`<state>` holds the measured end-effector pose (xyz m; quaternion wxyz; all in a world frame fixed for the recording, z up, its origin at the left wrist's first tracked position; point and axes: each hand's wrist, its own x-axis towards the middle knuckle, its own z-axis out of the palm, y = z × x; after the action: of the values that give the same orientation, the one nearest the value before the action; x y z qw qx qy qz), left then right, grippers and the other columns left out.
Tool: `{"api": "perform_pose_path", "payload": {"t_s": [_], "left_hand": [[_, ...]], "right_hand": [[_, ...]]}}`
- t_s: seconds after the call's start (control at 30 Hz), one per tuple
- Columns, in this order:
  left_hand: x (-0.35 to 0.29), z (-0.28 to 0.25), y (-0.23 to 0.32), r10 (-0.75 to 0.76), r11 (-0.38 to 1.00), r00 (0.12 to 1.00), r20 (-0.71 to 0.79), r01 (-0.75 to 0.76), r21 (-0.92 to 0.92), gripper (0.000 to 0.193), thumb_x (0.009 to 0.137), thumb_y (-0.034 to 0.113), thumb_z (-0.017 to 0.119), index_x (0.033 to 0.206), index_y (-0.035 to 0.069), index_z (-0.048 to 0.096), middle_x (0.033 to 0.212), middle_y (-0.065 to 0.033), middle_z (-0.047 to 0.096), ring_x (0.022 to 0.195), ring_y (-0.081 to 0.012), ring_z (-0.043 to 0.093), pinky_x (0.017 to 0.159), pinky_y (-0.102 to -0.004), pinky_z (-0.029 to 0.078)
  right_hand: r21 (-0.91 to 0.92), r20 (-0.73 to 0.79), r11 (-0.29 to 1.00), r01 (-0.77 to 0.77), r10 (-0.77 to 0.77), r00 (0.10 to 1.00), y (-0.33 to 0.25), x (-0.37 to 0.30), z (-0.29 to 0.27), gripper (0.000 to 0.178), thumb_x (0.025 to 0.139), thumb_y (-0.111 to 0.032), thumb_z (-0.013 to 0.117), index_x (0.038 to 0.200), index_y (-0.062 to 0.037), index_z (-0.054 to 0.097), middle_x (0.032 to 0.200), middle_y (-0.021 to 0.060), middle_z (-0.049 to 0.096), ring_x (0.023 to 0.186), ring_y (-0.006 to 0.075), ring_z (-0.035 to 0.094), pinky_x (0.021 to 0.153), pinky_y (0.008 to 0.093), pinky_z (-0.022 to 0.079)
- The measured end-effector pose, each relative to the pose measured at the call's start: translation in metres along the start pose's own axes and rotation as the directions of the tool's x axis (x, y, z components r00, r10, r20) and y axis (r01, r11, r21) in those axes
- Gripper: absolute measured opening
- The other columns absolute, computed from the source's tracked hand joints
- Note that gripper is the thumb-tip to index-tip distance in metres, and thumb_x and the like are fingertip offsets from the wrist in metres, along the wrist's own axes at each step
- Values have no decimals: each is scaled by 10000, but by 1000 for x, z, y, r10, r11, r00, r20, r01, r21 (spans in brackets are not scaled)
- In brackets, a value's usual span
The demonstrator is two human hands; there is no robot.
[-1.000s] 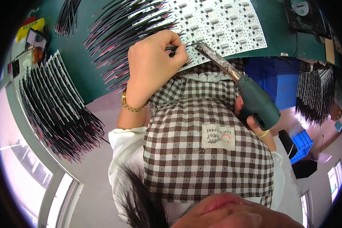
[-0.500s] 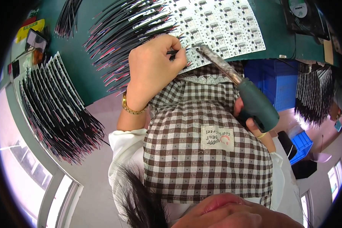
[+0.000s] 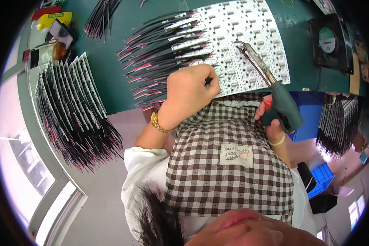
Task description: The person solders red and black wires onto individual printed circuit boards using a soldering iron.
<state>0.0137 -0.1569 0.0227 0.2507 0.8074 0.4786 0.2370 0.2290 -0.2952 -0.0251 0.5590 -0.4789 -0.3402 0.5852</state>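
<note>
Two grips I'm working remotely: the right grip (image 3: 276,130) clasps a green soldering gun (image 3: 287,105); the left grip (image 3: 191,92) pinches a black wire (image 3: 208,82), the circuit-board sheet (image 3: 256,49) just beyond it on the bench (image 3: 108,71).

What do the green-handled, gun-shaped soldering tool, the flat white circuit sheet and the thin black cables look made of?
Green-handled soldering tool: the handle is probably matte plastic, evenly coloured; the barrel looks like metal, mottled silver-grey.
White circuit sheet: perhaps coated rigid board, smooth and flat, with dark parts mounted.
Black cables: probably plastic- or rubber-sheathed, bending in smooth curves; which one is unclear.
</note>
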Motion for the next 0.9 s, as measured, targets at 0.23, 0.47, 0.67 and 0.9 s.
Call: {"api": "perform_pose_path", "payload": {"t_s": [0.23, 0.47, 0.67, 0.9], "left_hand": [[44, -43, -4, 235, 966, 972, -9, -233, 114, 82, 685, 43, 670, 733, 60, 605, 749, -70, 520, 703, -264, 497, 602, -357, 439], [115, -39, -56, 290, 921, 952, -97, -250, 299, 168, 700, 46, 667, 864, 78, 659, 855, -54, 567, 786, -243, 538, 664, -349, 455], [123, -33, -68, 324, 909, 945, -28, -304, 284, 134, 694, 67, 673, 827, 84, 669, 819, -29, 598, 755, -231, 561, 664, -346, 462], [168, -128, -174, 44, 666, 931, -361, 242, 705, 365, 802, 290, 614, 1092, 68, 627, 1059, -122, 625, 1019, -315, 561, 886, -423, 440]], "right_hand": [[77, 7, 997, -31, 31, 999, -31, 46, 22, 810, 755, -622, 631, 1229, -4, 408, 767, 83, 490, 652, 178, 519, 592, 290, 443], [206, -7, 974, -93, 97, 995, -44, 84, 31, 768, 788, -586, 616, 1229, 9, 415, 773, 94, 520, 628, 173, 533, 580, 282, 449], [220, -23, 967, -130, 138, 990, -36, 90, 24, 798, 775, -604, 621, 1241, 5, 401, 776, 106, 521, 622, 193, 537, 580, 302, 455], [258, -1, 949, -180, 187, 982, -39, 92, 26, 820, 740, -615, 655, 1240, -15, 408, 793, 98, 521, 643, 188, 541, 597, 305, 460]]}}
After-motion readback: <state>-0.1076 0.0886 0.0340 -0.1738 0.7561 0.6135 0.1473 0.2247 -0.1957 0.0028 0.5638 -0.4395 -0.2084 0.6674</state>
